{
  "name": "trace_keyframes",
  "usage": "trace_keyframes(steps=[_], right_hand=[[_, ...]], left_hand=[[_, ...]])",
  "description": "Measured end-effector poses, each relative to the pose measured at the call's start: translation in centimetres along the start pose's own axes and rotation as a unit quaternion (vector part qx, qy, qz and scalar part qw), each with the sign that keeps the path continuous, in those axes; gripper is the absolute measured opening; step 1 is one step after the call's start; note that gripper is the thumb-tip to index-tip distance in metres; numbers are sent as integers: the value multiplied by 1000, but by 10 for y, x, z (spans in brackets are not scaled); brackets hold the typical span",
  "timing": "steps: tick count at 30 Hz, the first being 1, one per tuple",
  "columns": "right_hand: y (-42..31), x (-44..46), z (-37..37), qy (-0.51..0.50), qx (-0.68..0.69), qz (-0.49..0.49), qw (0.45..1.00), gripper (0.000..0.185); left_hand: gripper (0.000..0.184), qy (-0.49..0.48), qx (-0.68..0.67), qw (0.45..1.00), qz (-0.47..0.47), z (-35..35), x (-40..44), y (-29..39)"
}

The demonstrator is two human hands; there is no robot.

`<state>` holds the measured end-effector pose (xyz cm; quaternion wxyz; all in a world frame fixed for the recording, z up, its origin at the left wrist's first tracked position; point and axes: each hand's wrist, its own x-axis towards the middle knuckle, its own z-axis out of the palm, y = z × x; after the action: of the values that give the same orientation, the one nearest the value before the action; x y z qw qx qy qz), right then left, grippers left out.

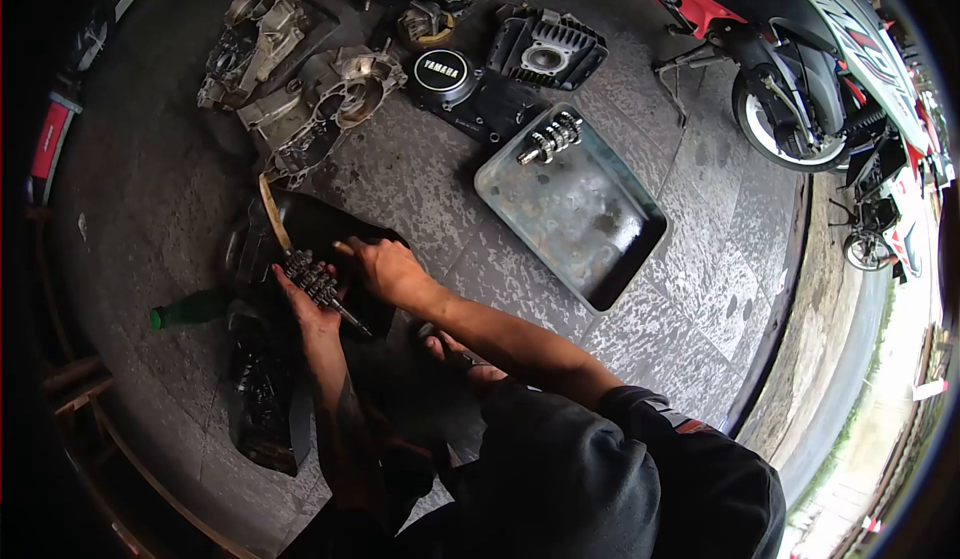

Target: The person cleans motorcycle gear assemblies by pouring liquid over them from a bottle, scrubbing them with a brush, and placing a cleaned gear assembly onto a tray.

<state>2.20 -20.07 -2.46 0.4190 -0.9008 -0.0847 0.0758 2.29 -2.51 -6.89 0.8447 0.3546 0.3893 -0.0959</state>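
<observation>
from where i stand, everything is easiest to place by the grey, rectangular metal tray [590, 204] on the mottled grey floor [740, 259]. left of that tray, seen from above the hands, a dark steel shaft stacked with toothed gears [315, 281] lies in the left hand [317, 317], whose fingers are wrapped round it from below. its long axis runs aslant: the geared end points up and away from the tray, and the thin bare end slopes down toward the dark-clothed leg [560, 449], on the tray's near side. the right hand [388, 271] sits between the gears and the tray, palm down with its fingers partly curled, so the shaft lies to its left and a little nearer the body. i'd call the two very close; whether the fingertips touch metal, or pinch something small, i can't tell from here.

a slender, tan, curved strip [272, 211] meets the geared end and leans farther from the tray; what holds it i can't make out. a green bottle [195, 308] lies farther out on that same side. in the tray's far corner rests a second, shinier steel gear shaft [550, 139], and neither hand is near it.
</observation>
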Motion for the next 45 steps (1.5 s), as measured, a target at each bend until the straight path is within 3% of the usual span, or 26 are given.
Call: trace_keyframes(steps=[2,6,8,10,12,16,20,24,26,27,29,30,31,34,36,38,40,41,45], right_hand=[[0,0,0,-23,-13,11,1000,37],[-36,-6,-38,30,95,41,994,27],[-49,-12,-47,85,208,6,974,23],[-47,-11,-39,100,229,-51,967,21],[-41,-7,-33,53,134,-71,987,21],[-36,-4,-36,87,125,-4,988,18],[-20,4,-21,33,48,25,998,27],[-11,-2,-10,70,94,16,993,34],[-11,-2,-6,102,89,-27,990,38],[-9,1,-5,56,30,0,998,38],[5,10,9,-21,-106,-13,994,35],[17,13,21,-24,-132,-35,990,31],[16,19,20,-90,-121,9,989,29],[-8,8,-14,-3,39,45,998,22],[-21,4,-25,108,175,-1,979,24],[-48,3,-39,94,221,-1,971,22],[-52,6,-33,33,179,-1,983,21],[-43,10,-22,42,72,-49,995,20],[-18,20,-25,112,49,-3,993,17]], left_hand=[[60,20,-27,999,-1,-5,4,-2],[61,-18,-49,998,23,-15,16,-4],[63,-65,-69,995,25,-7,11,-6],[63,-52,-61,997,16,-3,2,-4],[62,-39,-53,998,10,1,-4,-3],[62,4,-19,1000,14,3,-10,-2],[62,24,-48,999,11,2,-10,-5],[67,28,-40,999,22,-14,1,-10],[70,-5,-82,996,27,-17,6,-9],[70,5,-81,996,35,-22,10,-12],[71,-151,-120,981,22,-31,13,-14],[72,-149,-128,980,17,-28,11,-12],[71,-163,-147,975,12,-25,8,-12],[71,-96,-126,987,15,-15,0,-8],[66,-69,-74,995,12,-12,4,-4],[66,-11,-58,998,26,8,-3,-5],[65,39,-46,998,33,25,-15,-4],[64,15,-45,999,24,32,-22,-3],[59,17,-59,998,33,9,2,-11]])
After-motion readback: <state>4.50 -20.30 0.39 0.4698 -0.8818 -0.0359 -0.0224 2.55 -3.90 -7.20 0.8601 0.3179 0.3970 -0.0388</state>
